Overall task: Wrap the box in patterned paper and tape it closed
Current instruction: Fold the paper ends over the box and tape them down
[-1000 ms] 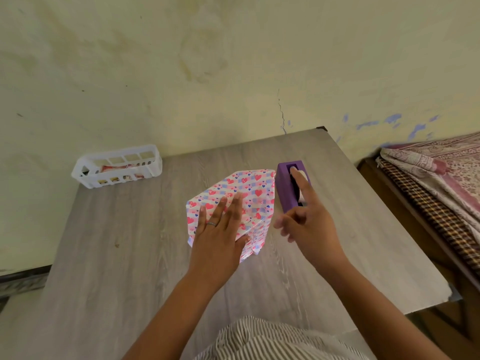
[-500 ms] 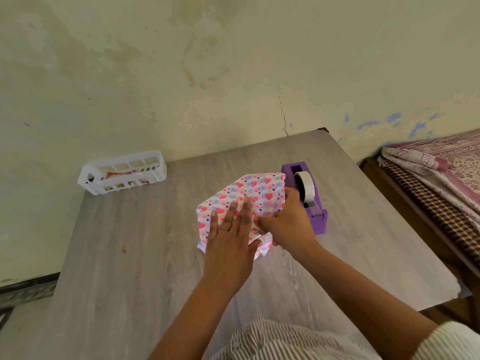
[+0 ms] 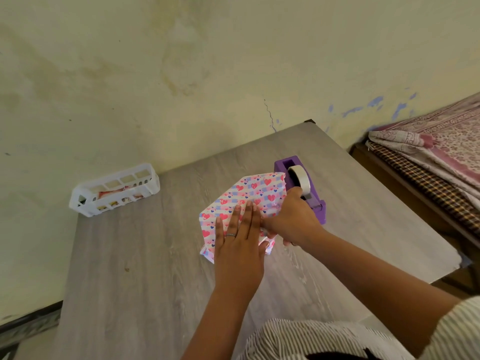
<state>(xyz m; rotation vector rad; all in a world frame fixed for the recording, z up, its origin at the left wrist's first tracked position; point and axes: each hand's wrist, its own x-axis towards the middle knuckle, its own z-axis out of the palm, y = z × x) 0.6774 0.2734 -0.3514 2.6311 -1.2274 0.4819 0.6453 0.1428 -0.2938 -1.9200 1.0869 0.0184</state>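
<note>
Head view, looking down on a grey wood-grain table [image 3: 130,255] pushed against a stained yellow wall [image 3: 181,74]: near the middle of it sits the box [image 3: 249,196], already covered in white paper printed with pink and blue hearts. The left hand [image 3: 237,245] lies flat on the box's top face, fingers straight and close together, a ring on one of them, pressing the paper down. The right hand [image 3: 292,219] is at the box's right side, its back toward the camera — the fingers curl in against the paper edge there, but whether they pinch the paper or a strip of tape is hidden. Just beyond that hand, touching or nearly touching the box's right edge, stands a purple tape dispenser [image 3: 313,201] holding a roll of pale tape [image 3: 301,178]. Well apart, at the table's far left corner by the wall, rests a white slotted plastic basket [image 3: 114,189] with some packets inside. A bed with patterned cloths [image 3: 436,152] stands to the right of the table — a striped sleeve [image 3: 457,331] shows at the bottom right.
</note>
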